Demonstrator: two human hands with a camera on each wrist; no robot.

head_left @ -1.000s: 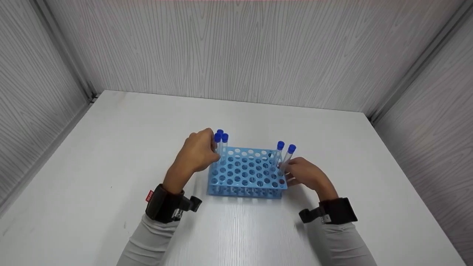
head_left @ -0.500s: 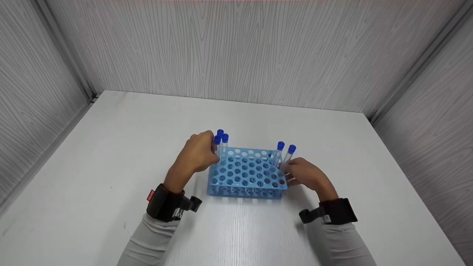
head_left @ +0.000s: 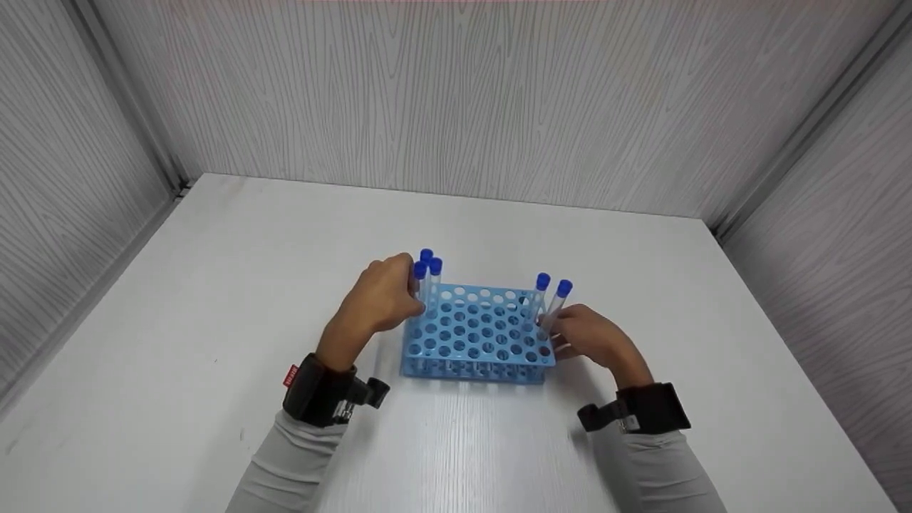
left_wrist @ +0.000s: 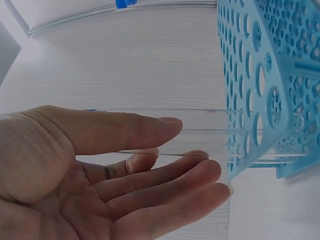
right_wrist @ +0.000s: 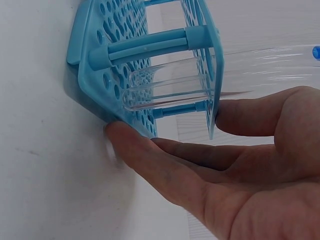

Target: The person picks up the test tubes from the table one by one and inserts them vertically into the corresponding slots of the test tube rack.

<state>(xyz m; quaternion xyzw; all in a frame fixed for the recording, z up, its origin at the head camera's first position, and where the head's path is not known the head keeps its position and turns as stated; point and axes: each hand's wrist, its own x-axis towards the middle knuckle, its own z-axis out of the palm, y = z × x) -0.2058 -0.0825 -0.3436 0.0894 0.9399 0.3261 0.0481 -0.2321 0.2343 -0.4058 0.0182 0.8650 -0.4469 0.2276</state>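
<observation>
A light blue test tube rack stands on the white table. My left hand is at its back left corner, pinching a clear test tube between thumb and fingers. That tube's lower end passes through the rack's top plate in the left wrist view. Three blue caps cluster there. Two more capped tubes stand at the right end, the nearer one leaning right. My right hand holds the rack's right end. In the right wrist view, its thumb touches the top plate and a finger reaches the base.
Grey wood-grain panels enclose the white table at the back and both sides. Black straps with small cameras sit on the left wrist and right wrist.
Over the last second, my left hand and the nearest left tube's cap have sunk slightly. My right hand and the rack have hardly moved.
</observation>
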